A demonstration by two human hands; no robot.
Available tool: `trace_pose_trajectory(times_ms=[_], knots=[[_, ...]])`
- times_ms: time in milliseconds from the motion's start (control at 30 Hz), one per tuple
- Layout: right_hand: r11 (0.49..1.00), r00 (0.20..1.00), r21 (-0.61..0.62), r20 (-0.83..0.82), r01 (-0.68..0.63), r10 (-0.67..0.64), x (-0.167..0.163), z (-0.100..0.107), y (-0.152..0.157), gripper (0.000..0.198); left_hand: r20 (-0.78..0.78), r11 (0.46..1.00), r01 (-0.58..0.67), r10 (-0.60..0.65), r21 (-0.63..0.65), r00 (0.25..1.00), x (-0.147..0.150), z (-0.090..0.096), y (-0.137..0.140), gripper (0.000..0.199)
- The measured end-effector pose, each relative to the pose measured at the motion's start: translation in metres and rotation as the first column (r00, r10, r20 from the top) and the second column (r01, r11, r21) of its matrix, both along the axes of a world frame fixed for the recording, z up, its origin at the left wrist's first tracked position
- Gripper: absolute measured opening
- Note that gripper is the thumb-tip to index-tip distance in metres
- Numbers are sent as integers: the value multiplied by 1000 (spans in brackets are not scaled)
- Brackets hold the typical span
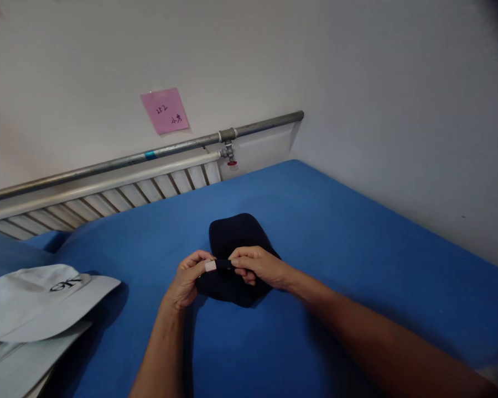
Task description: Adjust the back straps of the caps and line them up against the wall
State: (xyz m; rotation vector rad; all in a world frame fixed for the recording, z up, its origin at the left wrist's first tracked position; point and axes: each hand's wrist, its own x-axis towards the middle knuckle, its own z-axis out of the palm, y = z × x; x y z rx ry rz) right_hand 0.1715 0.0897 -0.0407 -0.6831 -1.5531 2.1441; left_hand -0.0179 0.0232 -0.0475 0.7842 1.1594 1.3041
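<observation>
A dark navy cap [236,232] lies on the blue sheet [348,232], its brim pointing away from me. Its narrow back strap [223,264] is stretched between my two hands. My left hand [187,279] pinches the left end, where a small whitish tag or patch [210,266] shows beside the thumb. My right hand [259,265] grips the strap's other end between thumb and fingers. Under the hands, the cap's crown is partly covered, and I cannot make out the strap's fastening.
Several white caps [33,301] are stacked at the left, the top one with dark lettering. Behind the bed run a white radiator [149,190] and a metal pipe [182,146] with a valve [230,155]. A pink note [165,110] is taped to the wall [398,110].
</observation>
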Motion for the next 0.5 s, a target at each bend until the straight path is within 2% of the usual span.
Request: trace_pose_trajectory(times_ms=[200,500], knots=[[994,996,-88,-60,-66,61,1,-6,5,14,20,1000,8,-8,10,1000,1,-2,0,15],[991,995,-93,15,-93,95,0,-4,3,9,39,1000,22,-22,-5,999,3,-4,1,14]])
